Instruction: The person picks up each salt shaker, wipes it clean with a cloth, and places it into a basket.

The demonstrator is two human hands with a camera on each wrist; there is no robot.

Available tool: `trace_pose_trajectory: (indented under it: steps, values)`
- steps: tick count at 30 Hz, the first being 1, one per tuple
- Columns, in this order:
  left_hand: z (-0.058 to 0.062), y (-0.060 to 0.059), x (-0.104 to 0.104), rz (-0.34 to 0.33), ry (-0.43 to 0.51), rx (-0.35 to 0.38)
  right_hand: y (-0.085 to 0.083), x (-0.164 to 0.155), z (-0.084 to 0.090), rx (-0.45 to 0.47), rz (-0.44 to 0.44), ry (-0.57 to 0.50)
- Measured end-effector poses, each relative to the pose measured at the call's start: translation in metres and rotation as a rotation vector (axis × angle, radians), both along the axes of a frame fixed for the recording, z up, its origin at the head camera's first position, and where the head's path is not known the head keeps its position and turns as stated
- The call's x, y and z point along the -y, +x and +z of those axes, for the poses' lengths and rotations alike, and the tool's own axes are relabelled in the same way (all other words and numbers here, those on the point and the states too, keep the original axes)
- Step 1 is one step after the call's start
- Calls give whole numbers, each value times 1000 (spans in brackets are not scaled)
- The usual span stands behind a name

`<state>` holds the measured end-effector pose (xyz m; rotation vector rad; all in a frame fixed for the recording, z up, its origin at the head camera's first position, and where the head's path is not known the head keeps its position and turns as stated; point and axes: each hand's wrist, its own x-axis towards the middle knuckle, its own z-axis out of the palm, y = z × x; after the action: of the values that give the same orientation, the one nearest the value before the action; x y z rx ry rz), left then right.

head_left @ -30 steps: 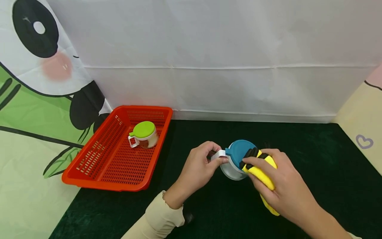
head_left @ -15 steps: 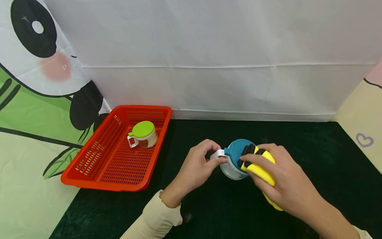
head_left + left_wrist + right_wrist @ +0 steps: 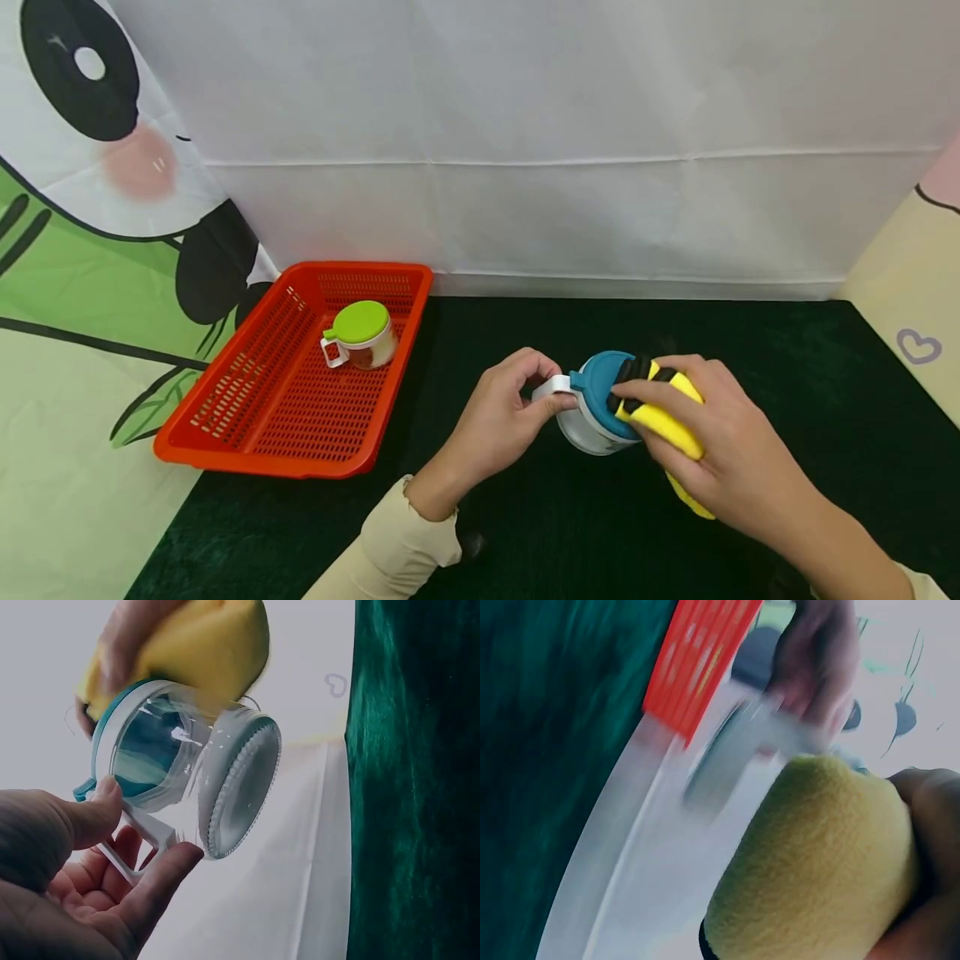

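Observation:
A clear glass seasoning jar [image 3: 196,761] with a blue lid [image 3: 600,385] and a white handle [image 3: 553,386] is held above the dark green cloth, tilted. My left hand [image 3: 504,414] pinches the handle between thumb and fingers. My right hand [image 3: 708,433] grips a folded yellow cleaning cloth [image 3: 667,429] with black edging and presses it on the right part of the lid. In the left wrist view the jar's base faces right and the inside looks bare. Yellow plush fabric fills much of the right wrist view, with the jar partly behind it, blurred.
To the left stands a red plastic basket [image 3: 262,460] with slotted sides. A similar jar [image 3: 367,342] with a green lid and white handle sits in it. A dark green cloth [image 3: 495,325] covers the table, and a white sheet [image 3: 525,125] hangs behind.
The yellow cloth and right hand have shifted slightly left, then back right across the blue lid. The jar and left hand have moved only a little.

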<state>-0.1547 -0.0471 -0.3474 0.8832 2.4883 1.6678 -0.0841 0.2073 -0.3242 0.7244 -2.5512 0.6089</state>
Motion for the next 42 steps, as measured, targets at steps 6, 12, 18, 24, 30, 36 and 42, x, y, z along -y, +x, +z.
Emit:
trace_pose_trajectory:
  steps: [6, 12, 18, 24, 30, 36, 42]
  values:
    - [0, -2, -1, -4, 1, -28, 2, 2, 3, -14, 61, 63]
    - [2, -1, -3, 0, 16, -10, -20, -9, 3, 9, -30, -53]
    - [0, 1, -3, 44, -17, -39, 4, 9, 4, 41, 62, 2]
    - [-1, 5, -3, -19, 12, -39, -9, -2, 3, 22, 8, -30]
    - [-2, 5, -5, 20, -4, -34, -9, 1, 1, 43, -22, -41]
    - [-3, 2, -4, 6, -12, -54, 2, 9, 2, 28, 35, 40]
    - [-1, 3, -5, -18, 1, -29, -21, -3, 3, 22, -62, -55]
